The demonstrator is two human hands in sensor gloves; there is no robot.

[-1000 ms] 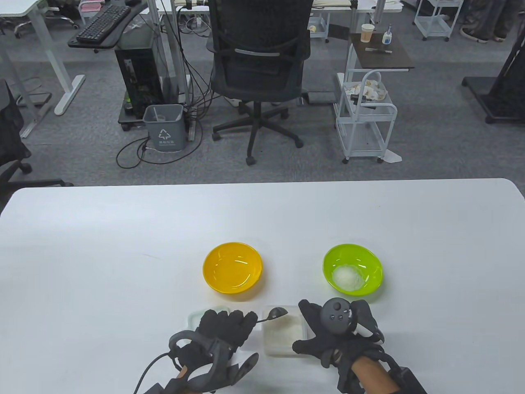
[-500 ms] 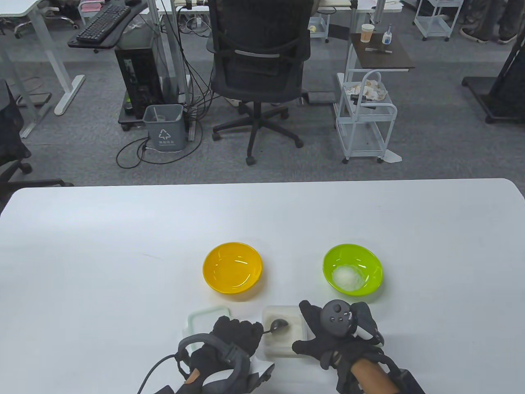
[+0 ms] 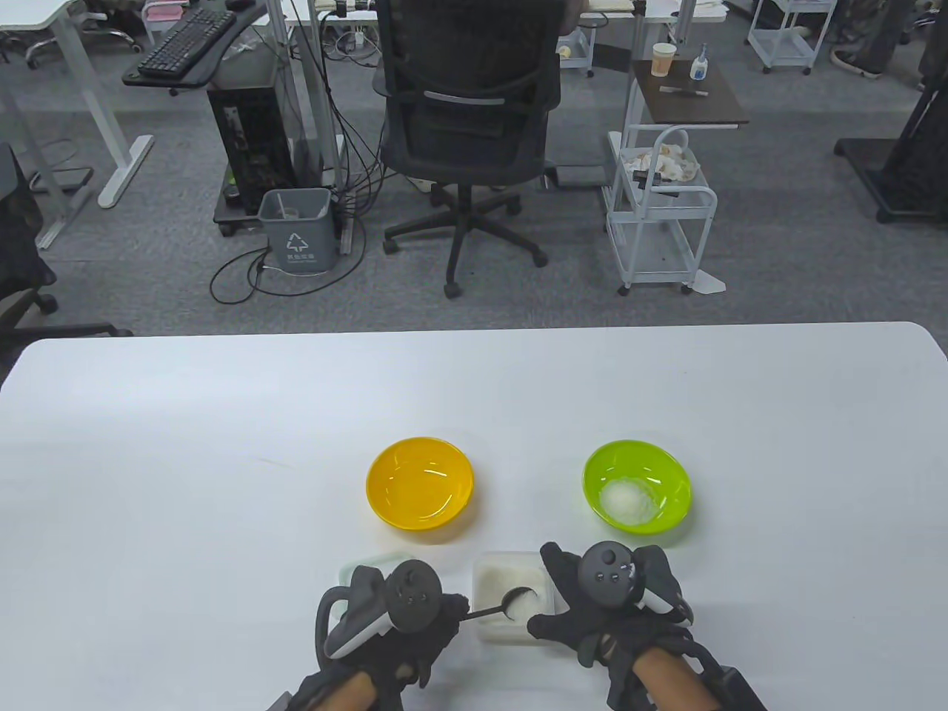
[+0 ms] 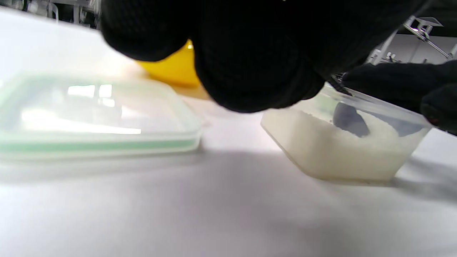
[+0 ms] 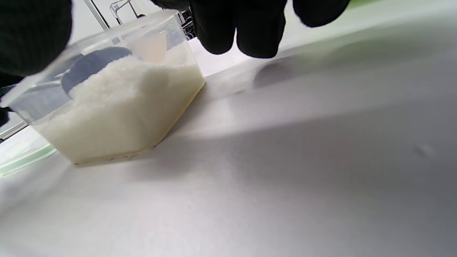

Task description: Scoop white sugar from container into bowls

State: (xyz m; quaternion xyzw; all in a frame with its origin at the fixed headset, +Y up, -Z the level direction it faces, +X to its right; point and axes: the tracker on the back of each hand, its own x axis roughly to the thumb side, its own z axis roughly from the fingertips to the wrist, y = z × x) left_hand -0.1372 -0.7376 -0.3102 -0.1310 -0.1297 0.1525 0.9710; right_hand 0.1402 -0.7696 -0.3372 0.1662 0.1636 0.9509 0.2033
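Note:
A clear plastic container (image 3: pixel 495 592) of white sugar stands at the table's near edge, also in the left wrist view (image 4: pixel 342 142) and right wrist view (image 5: pixel 117 103). My left hand (image 3: pixel 415 622) grips a dark spoon (image 3: pixel 511 601) whose bowl is dug into the sugar (image 5: pixel 93 64). My right hand (image 3: pixel 592 600) rests against the container's right side, thumb by the near corner and a finger on the far corner. A yellow bowl (image 3: pixel 420 483) looks empty. A green bowl (image 3: pixel 637 489) holds a mound of sugar.
The container's lid (image 3: pixel 355 574) lies flat left of it, mostly under my left hand, and shows in the left wrist view (image 4: pixel 93 117). An office chair (image 3: pixel 466 126), bin and cart stand on the floor beyond the table's far edge.
My left hand turned over, tracker now on top, and drew back toward me. The spoon dropped from above the container's far rim into the sugar and now carries sugar. The right hand stayed put.

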